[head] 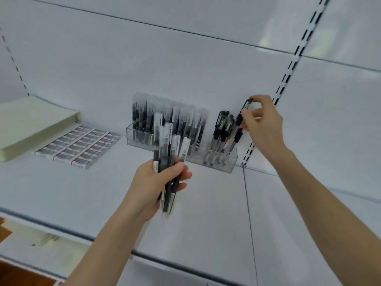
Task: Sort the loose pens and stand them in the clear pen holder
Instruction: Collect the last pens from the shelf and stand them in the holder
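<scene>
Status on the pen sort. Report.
Left hand grips a bundle of clear-capped pens. Right hand pinches one black-capped pen at the right end of the clear pen holder. Path open; black pens already crowd that end.

I log: white metal shelf; white upright strip, black slots in rows. Clear acrylic pen holder. Frosted-cap black-barrel pens; black-capped clear-barrel pens. Pale green paper stack. White eraser boxes, dark print, reddish ends.
</scene>
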Demonstrator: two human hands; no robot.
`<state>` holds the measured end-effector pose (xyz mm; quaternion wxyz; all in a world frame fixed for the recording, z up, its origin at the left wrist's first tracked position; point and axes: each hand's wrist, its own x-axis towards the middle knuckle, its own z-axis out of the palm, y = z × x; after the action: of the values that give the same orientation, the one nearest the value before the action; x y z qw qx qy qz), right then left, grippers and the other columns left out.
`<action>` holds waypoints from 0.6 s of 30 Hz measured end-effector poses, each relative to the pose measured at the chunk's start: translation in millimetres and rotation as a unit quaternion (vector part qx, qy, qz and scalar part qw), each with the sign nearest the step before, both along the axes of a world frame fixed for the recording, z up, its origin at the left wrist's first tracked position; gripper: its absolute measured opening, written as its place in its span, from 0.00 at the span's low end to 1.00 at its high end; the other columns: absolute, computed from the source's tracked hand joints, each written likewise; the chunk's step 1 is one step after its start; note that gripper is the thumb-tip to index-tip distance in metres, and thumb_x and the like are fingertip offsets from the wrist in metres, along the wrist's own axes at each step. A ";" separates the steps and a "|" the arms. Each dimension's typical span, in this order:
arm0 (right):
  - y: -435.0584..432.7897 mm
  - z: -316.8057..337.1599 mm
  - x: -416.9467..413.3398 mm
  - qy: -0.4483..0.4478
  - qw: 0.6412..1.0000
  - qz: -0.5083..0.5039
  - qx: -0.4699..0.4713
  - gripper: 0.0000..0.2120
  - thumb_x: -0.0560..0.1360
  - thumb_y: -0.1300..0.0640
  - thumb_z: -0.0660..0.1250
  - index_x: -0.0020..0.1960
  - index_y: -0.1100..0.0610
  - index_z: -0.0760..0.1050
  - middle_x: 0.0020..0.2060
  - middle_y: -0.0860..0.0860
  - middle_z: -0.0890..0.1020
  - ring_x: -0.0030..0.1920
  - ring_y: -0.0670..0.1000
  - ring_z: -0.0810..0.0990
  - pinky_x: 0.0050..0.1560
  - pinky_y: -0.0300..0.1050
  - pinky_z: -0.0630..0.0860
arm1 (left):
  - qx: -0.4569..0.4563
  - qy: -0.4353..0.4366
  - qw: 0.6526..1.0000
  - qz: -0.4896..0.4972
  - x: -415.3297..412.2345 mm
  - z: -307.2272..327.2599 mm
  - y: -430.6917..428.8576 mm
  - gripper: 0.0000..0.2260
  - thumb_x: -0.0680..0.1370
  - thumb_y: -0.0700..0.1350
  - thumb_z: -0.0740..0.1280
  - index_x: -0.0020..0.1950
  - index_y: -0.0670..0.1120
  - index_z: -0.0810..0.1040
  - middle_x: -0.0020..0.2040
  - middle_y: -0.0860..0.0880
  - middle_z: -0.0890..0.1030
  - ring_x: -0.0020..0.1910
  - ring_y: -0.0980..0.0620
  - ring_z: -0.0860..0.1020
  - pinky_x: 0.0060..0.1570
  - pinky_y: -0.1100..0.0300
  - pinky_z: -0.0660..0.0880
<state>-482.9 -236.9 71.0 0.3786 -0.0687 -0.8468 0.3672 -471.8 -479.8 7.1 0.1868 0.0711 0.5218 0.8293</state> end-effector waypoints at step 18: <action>-46.0 -34.8 4.4 -0.071 0.977 -0.202 -0.008 0.19 0.76 0.57 0.64 0.67 0.53 0.67 0.41 0.51 0.79 0.41 0.49 0.80 0.42 0.32 0.73 | 0.015 0.009 0.983 -0.182 -65.0 3.0 -32.0 0.04 0.73 0.36 0.68 0.47 0.40 0.78 0.33 0.48 0.83 0.37 0.50 0.84 0.31 0.62 0.78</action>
<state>-478.5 -282.9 36.2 0.3831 -0.2674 -0.8372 0.2841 -536.8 -511.8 10.1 0.3292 0.1748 0.4893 0.7884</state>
